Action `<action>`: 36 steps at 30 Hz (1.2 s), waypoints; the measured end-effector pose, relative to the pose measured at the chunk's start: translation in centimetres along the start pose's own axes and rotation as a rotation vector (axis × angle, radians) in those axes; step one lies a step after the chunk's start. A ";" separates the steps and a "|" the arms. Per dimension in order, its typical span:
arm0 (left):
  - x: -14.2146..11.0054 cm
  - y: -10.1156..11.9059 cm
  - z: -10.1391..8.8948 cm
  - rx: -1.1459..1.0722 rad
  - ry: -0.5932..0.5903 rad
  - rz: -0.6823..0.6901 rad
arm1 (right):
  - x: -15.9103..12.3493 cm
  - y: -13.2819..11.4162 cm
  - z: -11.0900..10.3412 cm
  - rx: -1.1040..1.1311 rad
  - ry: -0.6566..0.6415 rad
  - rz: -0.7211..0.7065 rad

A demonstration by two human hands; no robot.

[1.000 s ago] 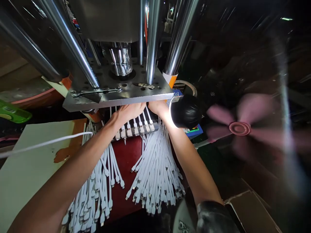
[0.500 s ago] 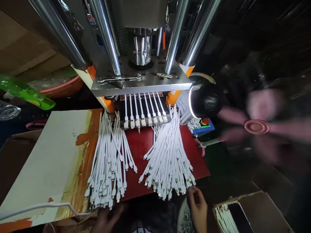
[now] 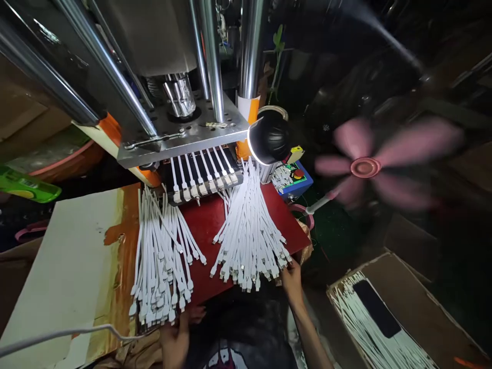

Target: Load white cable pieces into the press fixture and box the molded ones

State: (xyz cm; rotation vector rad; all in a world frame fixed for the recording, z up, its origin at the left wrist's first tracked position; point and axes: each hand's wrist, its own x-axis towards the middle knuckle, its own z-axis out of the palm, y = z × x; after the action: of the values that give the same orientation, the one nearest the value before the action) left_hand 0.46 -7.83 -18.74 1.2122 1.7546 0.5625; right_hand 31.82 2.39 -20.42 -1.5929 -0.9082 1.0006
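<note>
My left hand (image 3: 177, 335) is low in view at the near end of the left bundle of white cables (image 3: 161, 266). Its thumb and fingers are apart, and I see nothing held in it. At the right bundle of white cables (image 3: 249, 236), my right hand (image 3: 292, 282) reaches the outer plug ends by the table's near edge. Its fingertips are partly hidden there, so whether they grip anything is unclear. Both bundles lie fanned out on the red table (image 3: 284, 210). Beyond them a black mould (image 3: 207, 189) holds a row of several white cables with their plugs facing me.
The press plate (image 3: 184, 146) with steel columns stands over the mould. A lit black lamp (image 3: 269, 138) is beside it. A pink fan (image 3: 365, 166) spins at right. A carton (image 3: 415, 287) holds cables and a black phone-like slab (image 3: 376, 307). A white board (image 3: 69, 256) lies left.
The camera view has turned right, so the press sits further left. My right hand has come up to the right bundle's edge; my left hand has come further into view by the left bundle.
</note>
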 end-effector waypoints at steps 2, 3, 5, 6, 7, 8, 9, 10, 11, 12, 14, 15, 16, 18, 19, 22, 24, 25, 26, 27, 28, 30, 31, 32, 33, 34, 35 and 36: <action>0.0 -0.3 0.1 -0.038 0.081 -0.022 | 0.1 0.2 0.0 0.026 -0.004 0.000; 0.1 -0.3 0.0 -0.089 0.125 -0.041 | 0.2 0.2 0.0 0.036 -0.005 -0.004; 0.3 -0.4 0.1 -0.239 0.212 -0.102 | 0.3 0.2 0.0 0.049 -0.012 -0.013; 0.5 -0.3 0.1 -0.319 0.253 -0.137 | 0.3 0.2 -0.1 0.052 -0.017 -0.017; 0.6 -0.3 0.1 -0.387 0.288 -0.166 | 0.4 0.2 -0.1 0.055 -0.022 -0.022; 0.8 -0.3 0.2 -0.431 0.309 -0.184 | 0.4 0.2 -0.1 0.056 -0.027 -0.024; 0.9 -0.3 0.2 -0.446 0.314 -0.187 | 0.4 0.1 -0.1 0.057 -0.035 -0.026; 1.0 -0.4 0.3 -0.452 0.314 -0.181 | 0.5 0.1 0.0 0.058 -0.044 -0.026; 1.0 -0.5 0.3 -0.462 0.319 -0.175 | 0.5 0.0 0.0 0.058 -0.054 -0.026; 1.0 -0.6 0.4 -0.471 0.325 -0.169 | 0.6 -0.1 0.1 0.058 -0.066 -0.026; 1.0 -0.8 0.6 -0.481 0.338 -0.156 | 0.6 -0.4 0.2 0.056 -0.092 -0.025; 0.9 -0.8 0.7 -0.485 0.342 -0.148 | 0.6 -0.6 0.2 0.053 -0.107 -0.025; 0.8 -0.8 0.8 -0.488 0.346 -0.138 | 0.4 -0.8 0.0 0.048 -0.124 -0.025; 0.5 -0.8 1.0 -0.489 0.352 -0.117 | -0.1 -1.3 -1.0 0.035 -0.159 -0.027; 0.4 -0.7 1.2 -0.490 0.357 -0.107 | -0.5 -1.5 -1.9 0.030 -0.171 -0.027; -0.2 -0.5 1.8 -0.458 0.307 -0.074 | -1.9 -1.3 -6.8 -0.070 -0.104 -0.080; -0.6 -0.4 2.3 -0.386 0.183 -0.037 | -2.7 -0.3 -11.5 -0.264 0.079 -0.126; -0.7 -0.4 2.7 -0.342 0.106 -0.009 | -3.0 0.6 -14.1 -0.380 0.193 -0.128; -0.7 -0.4 3.0 -0.297 0.018 0.018 | -3.2 1.5 -16.7 -0.488 0.303 -0.110; -0.7 -0.4 3.3 -0.257 -0.071 0.037 | -3.5 2.6 -19.2 -0.575 0.397 -0.071; -0.5 -0.3 3.7 -0.223 -0.148 0.053 | -3.6 3.8 -21.5 -0.646 0.465 -0.021; 0.3 0.1 4.6 -0.165 -0.261 0.077 | -3.8 6.3 -25.7 -0.760 0.521 0.087; 0.7 0.4 5.1 -0.141 -0.293 0.092 | -3.8 7.5 -27.4 -0.820 0.525 0.142; 1.2 0.7 5.6 -0.122 -0.309 0.112 | -3.7 8.6 -28.8 -0.881 0.518 0.195; 1.6 1.2 6.2 -0.109 -0.313 0.135 | -3.6 9.7 -30.0 -0.939 0.503 0.243; 1.9 1.6 6.7 -0.093 -0.327 0.153 | -3.3 10.7 -30.9 -0.994 0.482 0.285; 2.2 1.9 7.2 -0.072 -0.349 0.166 | -3.0 11.7 -31.6 -1.045 0.456 0.320; 2.3 2.2 7.6 -0.051 -0.361 0.176 | -2.6 12.5 -32.2 -1.091 0.425 0.351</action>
State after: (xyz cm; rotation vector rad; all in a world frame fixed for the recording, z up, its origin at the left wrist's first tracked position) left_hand 7.85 -5.72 -21.75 1.3471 1.3330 0.4538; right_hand 61.59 -13.98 -27.29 -2.8162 -0.9298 0.2935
